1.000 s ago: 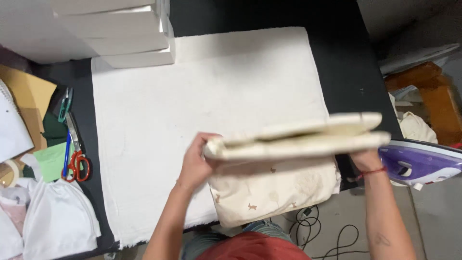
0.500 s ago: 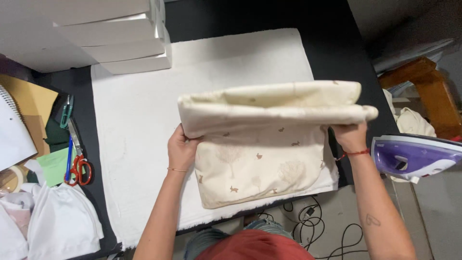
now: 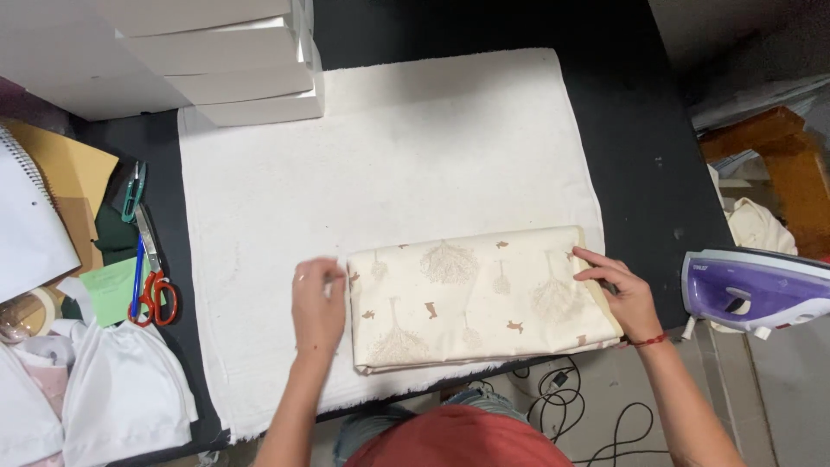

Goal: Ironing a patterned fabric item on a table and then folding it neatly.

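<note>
1. Place: small sewing or textile-craft workroom.
2. Evidence, centre: white pressing towel over black table.
3. Right: purple iron.
4. Left: scissors; upper left, stacked white boxes.

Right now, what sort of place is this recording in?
Probably a small sewing or fabric-craft workspace: a folded printed cloth lies on a white pressing towel over a black table, a purple iron stands at the right, and scissors lie at the left.
</note>
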